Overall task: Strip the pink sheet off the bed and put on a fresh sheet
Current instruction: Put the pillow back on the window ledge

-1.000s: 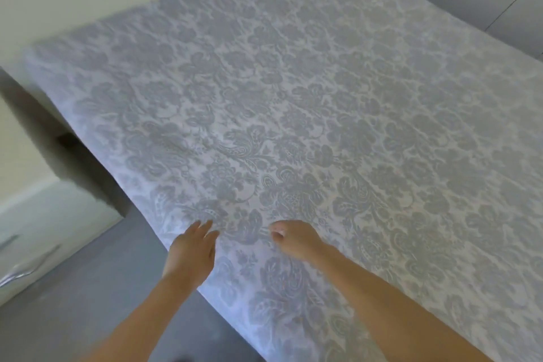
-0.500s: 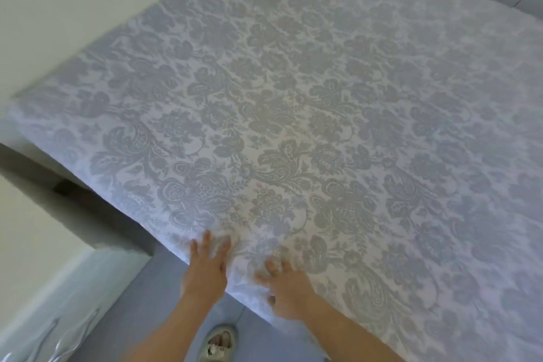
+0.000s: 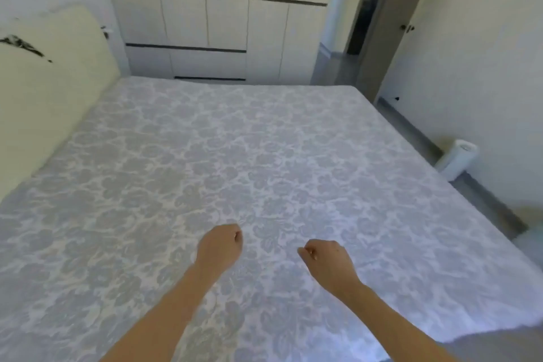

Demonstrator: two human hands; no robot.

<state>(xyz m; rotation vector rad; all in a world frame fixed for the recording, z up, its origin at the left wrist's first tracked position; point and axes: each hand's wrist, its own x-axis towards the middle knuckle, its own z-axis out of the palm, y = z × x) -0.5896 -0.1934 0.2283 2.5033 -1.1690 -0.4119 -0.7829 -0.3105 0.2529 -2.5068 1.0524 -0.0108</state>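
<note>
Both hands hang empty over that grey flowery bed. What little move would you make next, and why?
Probably open the left hand and right hand and press them flat to smooth the grey floral bed cover toward its near edge. Both are curled, holding nothing, nothing pink shows, and the cover already lies flat across the bed.

No legible text, label, brand, number or sign is present. The bed [image 3: 264, 156] beneath the left hand [image 3: 219, 248] carries only a floral pattern. Dark marks on the headboard [image 3: 53, 82], far left of that hand, are too blurred to read.
</note>
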